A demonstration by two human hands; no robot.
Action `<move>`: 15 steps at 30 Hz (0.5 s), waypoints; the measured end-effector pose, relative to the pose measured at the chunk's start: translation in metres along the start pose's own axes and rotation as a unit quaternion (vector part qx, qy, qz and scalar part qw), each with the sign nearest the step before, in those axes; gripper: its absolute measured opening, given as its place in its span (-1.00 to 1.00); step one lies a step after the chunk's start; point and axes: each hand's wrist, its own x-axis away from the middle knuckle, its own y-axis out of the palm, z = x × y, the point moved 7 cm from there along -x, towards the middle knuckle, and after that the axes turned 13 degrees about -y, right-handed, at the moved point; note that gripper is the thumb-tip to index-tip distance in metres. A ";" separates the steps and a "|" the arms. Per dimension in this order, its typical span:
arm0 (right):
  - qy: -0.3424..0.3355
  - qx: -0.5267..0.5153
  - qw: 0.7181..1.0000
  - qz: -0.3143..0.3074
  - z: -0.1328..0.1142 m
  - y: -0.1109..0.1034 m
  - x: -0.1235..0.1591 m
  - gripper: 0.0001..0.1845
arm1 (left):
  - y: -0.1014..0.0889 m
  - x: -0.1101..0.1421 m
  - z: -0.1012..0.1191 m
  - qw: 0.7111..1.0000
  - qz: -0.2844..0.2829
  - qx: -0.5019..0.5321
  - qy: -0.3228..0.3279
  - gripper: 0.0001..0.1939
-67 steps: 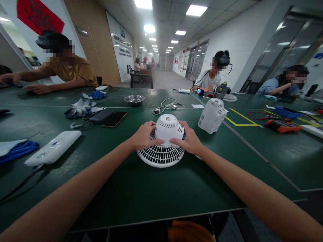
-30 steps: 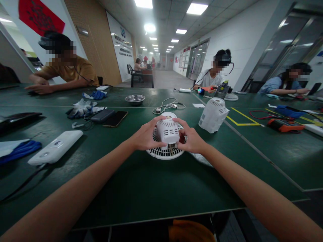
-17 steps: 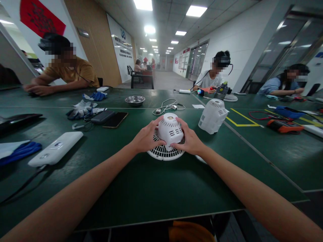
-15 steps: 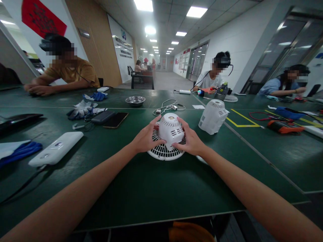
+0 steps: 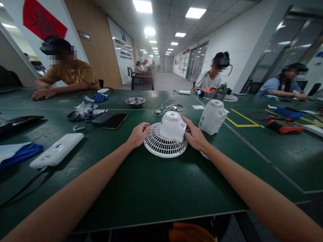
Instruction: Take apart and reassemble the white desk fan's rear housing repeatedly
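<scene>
A white vented motor housing (image 5: 172,126) sits on top of a round white fan grille (image 5: 165,148), which lies on the green table in front of me. My left hand (image 5: 138,135) is at the grille's left rim, with its thumb and curled fingers closed at the edge. On the other side, my right hand (image 5: 196,135) has its fingers and thumb against the right side of the housing, near its slots. The tips of the right fingers are partly hidden behind the housing. Another white housing (image 5: 213,117), wrapped in translucent plastic, stands to the right of that hand.
A metal bowl (image 5: 135,101) and a coiled white cable (image 5: 168,107) lie beyond the grille. Leftward are a phone (image 5: 116,121), gloves (image 5: 82,111) and a white power bank (image 5: 57,150). An orange multimeter (image 5: 285,126) is at right. Several other people sit around the table.
My left hand has left the housing and moved left to the grille's rim. The housing has turned, its slots now facing right. My right hand has shifted slightly right, still against it.
</scene>
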 end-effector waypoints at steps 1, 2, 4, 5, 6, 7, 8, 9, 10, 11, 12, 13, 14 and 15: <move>0.002 -0.006 1.000 0.001 0.001 0.000 0.000 -0.20 | 0.001 -0.001 -0.003 1.000 -0.009 -0.001 -0.011 -0.46; 0.002 -0.016 1.000 -0.002 0.001 0.000 0.001 -0.20 | 0.002 -0.001 -0.005 1.000 -0.017 -0.003 -0.020 -0.45; -0.011 -0.039 0.999 -0.014 -0.001 0.001 0.001 -0.20 | 0.004 -0.001 -0.008 0.999 -0.026 -0.010 -0.030 -0.43; -0.020 -0.049 0.998 -0.020 -0.002 0.002 0.001 -0.20 | 0.005 -0.001 -0.008 0.999 -0.028 -0.014 -0.032 -0.43; -0.028 -0.056 0.998 -0.024 -0.004 0.003 0.002 -0.19 | 0.005 -0.002 -0.008 0.999 -0.029 -0.017 -0.032 -0.43; -0.032 -0.059 0.997 -0.027 -0.005 0.003 0.002 -0.17 | 0.006 -0.002 -0.008 0.999 -0.033 -0.021 -0.033 -0.42; -0.031 -0.059 0.997 -0.030 -0.005 0.004 0.002 -0.14 | 0.007 -0.002 -0.009 0.998 -0.038 -0.025 -0.035 -0.42; -0.027 -0.056 0.998 -0.031 -0.006 0.005 0.002 -0.11 | 0.007 -0.002 -0.009 0.998 -0.045 -0.028 -0.038 -0.41; -0.020 -0.051 0.998 -0.032 -0.006 0.006 0.002 -0.07 | 0.008 -0.002 -0.009 0.997 -0.052 -0.029 -0.041 -0.40; -0.014 -0.046 0.998 -0.033 -0.006 0.007 0.002 -0.04 | 0.009 -0.003 -0.009 0.997 -0.057 -0.031 -0.044 -0.40; -0.010 -0.042 0.999 -0.034 -0.006 0.008 0.002 -0.02 | 0.009 -0.003 -0.009 0.997 -0.058 -0.034 -0.047 -0.40; -0.007 -0.039 0.999 -0.035 -0.006 0.009 0.002 0.00 | 0.009 -0.003 -0.010 0.996 -0.057 -0.038 -0.049 -0.41; -0.007 -0.035 0.999 -0.035 -0.006 0.010 0.002 0.02 | 0.008 -0.004 -0.010 0.996 -0.056 -0.042 -0.051 -0.42; -0.010 -0.030 0.999 -0.035 -0.006 0.010 0.002 0.03 | 0.009 -0.004 -0.010 0.996 -0.056 -0.045 -0.053 -0.43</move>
